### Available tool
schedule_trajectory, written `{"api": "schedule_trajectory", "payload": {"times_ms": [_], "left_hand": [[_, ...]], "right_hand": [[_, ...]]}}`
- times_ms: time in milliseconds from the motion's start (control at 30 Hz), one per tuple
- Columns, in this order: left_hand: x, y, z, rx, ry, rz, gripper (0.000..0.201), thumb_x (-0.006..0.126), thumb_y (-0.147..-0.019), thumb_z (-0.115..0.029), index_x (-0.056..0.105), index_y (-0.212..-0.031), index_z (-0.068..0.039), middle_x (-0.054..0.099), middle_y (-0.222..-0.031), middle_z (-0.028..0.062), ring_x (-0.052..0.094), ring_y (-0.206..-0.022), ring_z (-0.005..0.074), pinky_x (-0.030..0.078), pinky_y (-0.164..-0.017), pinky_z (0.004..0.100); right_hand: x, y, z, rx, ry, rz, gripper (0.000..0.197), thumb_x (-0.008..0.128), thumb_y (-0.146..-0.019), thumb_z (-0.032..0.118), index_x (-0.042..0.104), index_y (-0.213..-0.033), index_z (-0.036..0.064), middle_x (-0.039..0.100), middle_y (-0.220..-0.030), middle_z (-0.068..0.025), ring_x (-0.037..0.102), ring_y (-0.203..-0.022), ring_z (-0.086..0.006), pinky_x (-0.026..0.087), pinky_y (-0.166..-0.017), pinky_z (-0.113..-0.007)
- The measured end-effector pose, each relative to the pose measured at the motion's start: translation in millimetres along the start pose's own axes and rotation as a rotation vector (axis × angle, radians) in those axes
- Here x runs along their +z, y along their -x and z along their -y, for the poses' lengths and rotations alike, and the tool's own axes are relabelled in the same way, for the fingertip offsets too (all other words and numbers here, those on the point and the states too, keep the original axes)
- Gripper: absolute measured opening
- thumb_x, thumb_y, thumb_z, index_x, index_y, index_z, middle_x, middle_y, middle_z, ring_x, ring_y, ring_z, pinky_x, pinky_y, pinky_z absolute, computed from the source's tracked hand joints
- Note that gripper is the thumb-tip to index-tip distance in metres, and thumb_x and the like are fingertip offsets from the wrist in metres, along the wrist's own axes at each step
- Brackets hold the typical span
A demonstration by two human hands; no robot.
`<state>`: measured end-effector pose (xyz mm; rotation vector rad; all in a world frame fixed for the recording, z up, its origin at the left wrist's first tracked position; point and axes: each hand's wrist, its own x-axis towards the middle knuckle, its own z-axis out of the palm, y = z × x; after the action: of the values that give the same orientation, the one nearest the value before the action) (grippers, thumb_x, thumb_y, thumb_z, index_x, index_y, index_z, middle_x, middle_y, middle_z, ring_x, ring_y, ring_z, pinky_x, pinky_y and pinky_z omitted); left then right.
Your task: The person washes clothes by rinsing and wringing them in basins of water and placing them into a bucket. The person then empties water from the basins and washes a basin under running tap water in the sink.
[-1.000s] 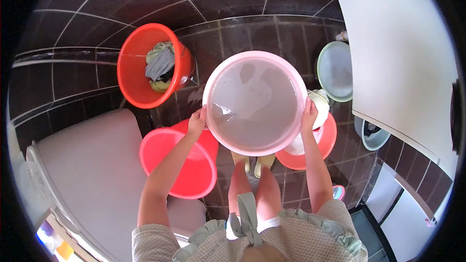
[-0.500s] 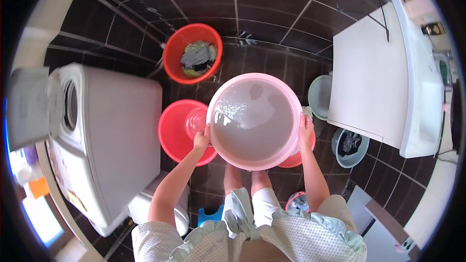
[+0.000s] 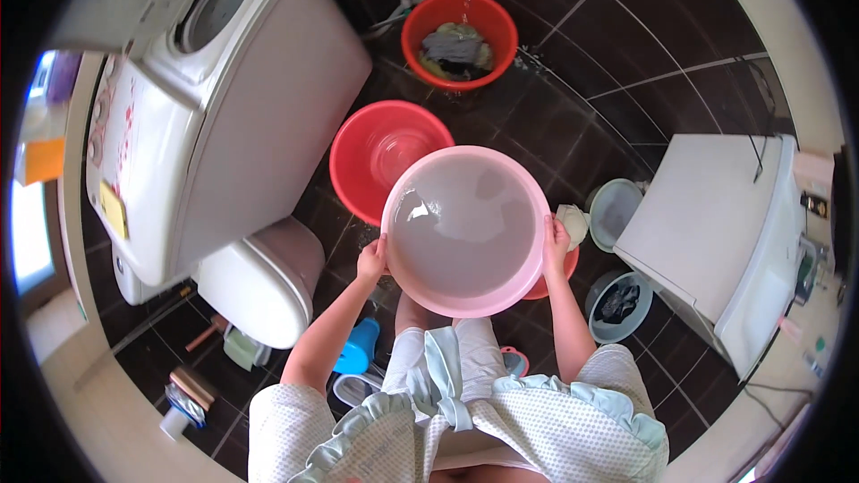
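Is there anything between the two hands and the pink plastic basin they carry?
Nothing visible. The left hand and the right hand grip opposite sides of the round pink plastic basin's rim directly. The basin holds some water.

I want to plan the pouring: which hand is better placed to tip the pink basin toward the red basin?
Right hand: it grips the pink basin's far rim, opposite the red basin. Lifting it would probably tip water leftward, while the left hand steadies.
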<state>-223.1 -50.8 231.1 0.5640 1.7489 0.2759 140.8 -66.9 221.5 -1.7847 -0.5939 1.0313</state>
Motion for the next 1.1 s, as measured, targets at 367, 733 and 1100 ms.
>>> {"api": "schedule_trajectory", "payload": {"times_ms": [367, 733, 1100], "left_hand": [[-39.6, -7.7, 61.9, -0.061, 0.061, -0.113, 0.047, 0.041, -0.084, -0.043, 0.059, -0.091, 0.0, 0.061, -0.068, 0.0132, 0.062, -0.055, 0.0213, 0.053, -0.049, 0.0311], [-44.7, -32.7, 68.1, -0.032, 0.047, -0.061, 0.045, 0.042, -0.085, -0.042, 0.058, -0.09, 0.0, 0.059, -0.065, 0.0111, 0.06, -0.053, 0.0202, 0.052, -0.047, 0.0296], [-23.4, -57.8, 122.1, 0.101, -0.192, -0.189, 0.041, 0.043, -0.085, -0.037, 0.059, -0.087, 0.001, 0.061, -0.068, 0.0144, 0.061, -0.054, 0.0232, 0.051, -0.047, 0.0313]], "right_hand": [[59.0, 17.5, -15.3, 0.007, 0.112, 0.083, 0.025, 0.052, -0.085, 0.02, 0.054, -0.072, -0.0013, 0.05, -0.065, 0.0018, 0.042, -0.06, -0.004, 0.035, -0.055, -0.018], [80.6, 12.5, -8.6, 0.025, 0.185, 0.088, 0.028, 0.051, -0.086, 0.023, 0.051, -0.067, 0.0016, 0.049, -0.062, 0.0031, 0.04, -0.058, -0.003, 0.033, -0.054, -0.018], [79.2, 2.6, -14.8, 0.012, 0.204, 0.121, 0.028, 0.05, -0.086, 0.022, 0.051, -0.067, 0.0024, 0.048, -0.06, 0.0038, 0.039, -0.055, -0.003, 0.032, -0.052, -0.017]]}}
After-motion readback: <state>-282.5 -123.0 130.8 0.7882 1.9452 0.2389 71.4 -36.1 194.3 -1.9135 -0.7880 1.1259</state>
